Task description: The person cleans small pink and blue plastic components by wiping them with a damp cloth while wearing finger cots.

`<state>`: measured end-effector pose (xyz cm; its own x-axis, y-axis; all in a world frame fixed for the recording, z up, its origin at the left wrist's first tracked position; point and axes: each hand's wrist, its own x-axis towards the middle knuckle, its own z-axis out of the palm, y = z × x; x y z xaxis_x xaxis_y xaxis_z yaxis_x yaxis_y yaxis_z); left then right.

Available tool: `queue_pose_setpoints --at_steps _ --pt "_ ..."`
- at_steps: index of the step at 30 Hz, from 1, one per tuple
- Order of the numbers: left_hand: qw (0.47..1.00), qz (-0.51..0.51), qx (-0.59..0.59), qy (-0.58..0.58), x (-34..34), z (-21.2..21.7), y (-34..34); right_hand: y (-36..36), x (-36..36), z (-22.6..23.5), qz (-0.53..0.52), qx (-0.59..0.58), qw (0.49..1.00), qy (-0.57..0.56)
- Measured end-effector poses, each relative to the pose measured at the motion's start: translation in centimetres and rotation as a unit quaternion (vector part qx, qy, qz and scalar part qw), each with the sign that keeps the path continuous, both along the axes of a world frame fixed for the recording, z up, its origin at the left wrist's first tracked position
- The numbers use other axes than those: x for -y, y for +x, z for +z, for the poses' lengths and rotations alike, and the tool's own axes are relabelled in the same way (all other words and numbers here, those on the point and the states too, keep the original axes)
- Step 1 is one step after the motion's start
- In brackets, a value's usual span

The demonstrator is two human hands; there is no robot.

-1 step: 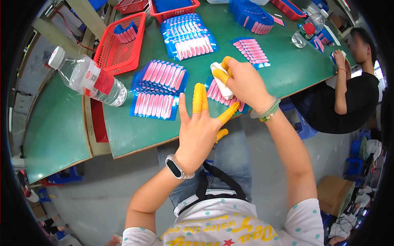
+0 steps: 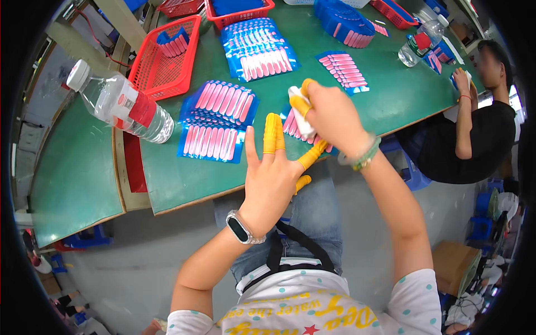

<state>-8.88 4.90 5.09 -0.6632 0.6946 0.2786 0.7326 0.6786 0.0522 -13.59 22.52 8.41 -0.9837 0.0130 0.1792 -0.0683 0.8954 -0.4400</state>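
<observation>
My right hand (image 2: 335,118), with yellow finger cots on its thumb and a finger, grips a folded white cloth (image 2: 302,114). The cloth lies against a blue sheet carrying a row of pink strips (image 2: 291,125), which is partly hidden under my hands. My left hand (image 2: 272,181) is spread, with yellow cots on several fingers. One of its cot-covered fingers touches the near edge of that sheet, while the others extend over the green table (image 2: 192,181). Left of my left hand lie overlapping blue sheets with pink strips (image 2: 209,143).
A larger stack of similar sheets (image 2: 259,50) lies farther back, and another sheet (image 2: 344,71) sits to the right. Red baskets (image 2: 187,78) stand at the back left. Water bottles stand at the left (image 2: 123,106) and far right (image 2: 421,42). A person (image 2: 474,123) sits at right.
My right hand and the cloth have shifted slightly, and the cloth now shows narrower. My left hand keeps its place at the sheet's edge.
</observation>
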Motion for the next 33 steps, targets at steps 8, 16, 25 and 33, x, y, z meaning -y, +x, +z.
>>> queue_pose_setpoints --at_steps 8,16,25,33 --pt "1.0 -0.005 0.022 0.022 -0.2 0.2 0.1 -0.7 0.1 -0.7 -0.016 -0.049 0.994 0.092" --pt "1.0 -0.004 0.021 -0.001 0.0 0.1 -0.2 -0.1 -0.1 -1.0 -0.003 -0.074 0.989 0.126" --pt "1.0 -0.008 0.013 0.005 0.1 0.1 0.0 0.0 -2.2 -1.3 0.003 -0.109 0.975 0.192" --pt "1.0 -0.004 -0.005 -0.014 0.2 0.2 0.1 2.6 -2.6 -0.7 0.0 -0.076 0.989 0.127"
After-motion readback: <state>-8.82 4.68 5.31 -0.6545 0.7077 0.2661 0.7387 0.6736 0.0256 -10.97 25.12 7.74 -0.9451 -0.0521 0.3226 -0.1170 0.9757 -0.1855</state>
